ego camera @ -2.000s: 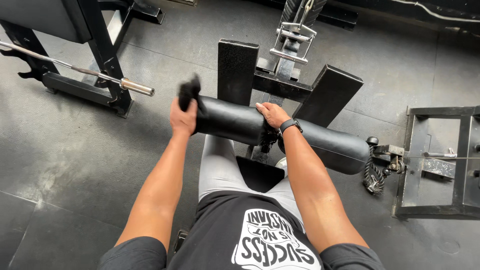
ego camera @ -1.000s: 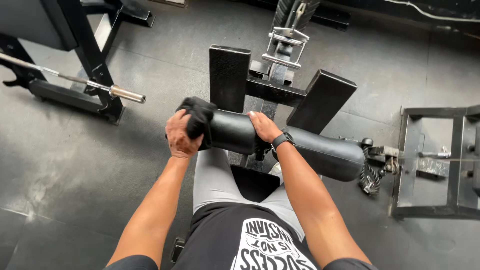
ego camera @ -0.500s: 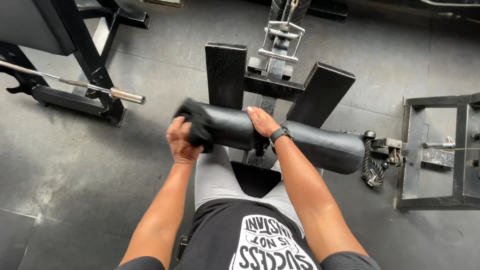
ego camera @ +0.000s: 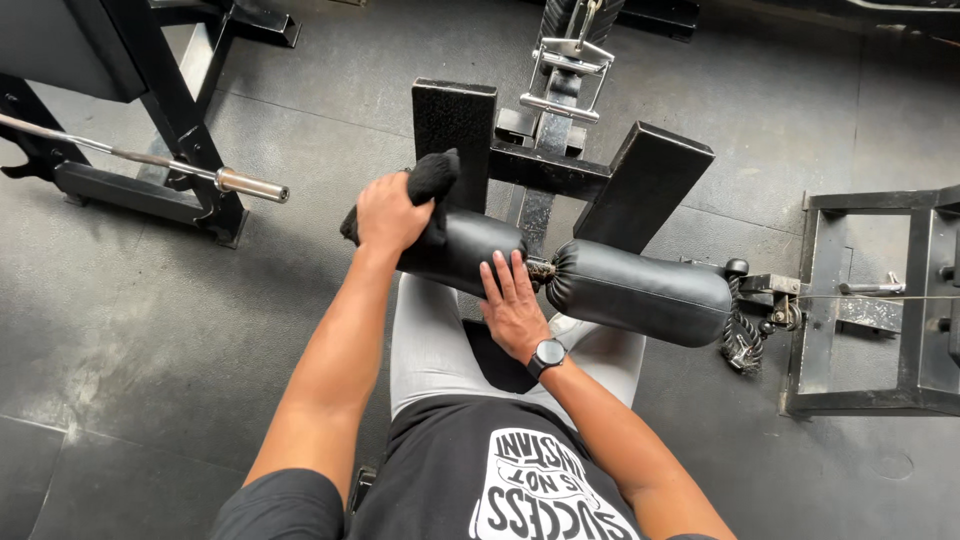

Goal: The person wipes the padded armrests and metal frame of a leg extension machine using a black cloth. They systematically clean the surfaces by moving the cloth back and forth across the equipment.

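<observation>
I sit at a gym machine with two black padded rollers across my thighs. My left hand is closed on a black cloth and presses it on the left roller pad. My right hand, with a black watch on the wrist, lies flat with fingers spread on the inner end of that same pad, beside the metal joint. The right roller pad is untouched.
Two black footplates stand ahead on the machine's frame, with a cable handle between them. A barbell rests in a rack at left. A metal frame and a coiled rope attachment are at right. Dark rubber floor.
My left hand has slid the cloth along the left pad, now lifted toward its outer top. My right hand dropped from the pad's top to its near side.
</observation>
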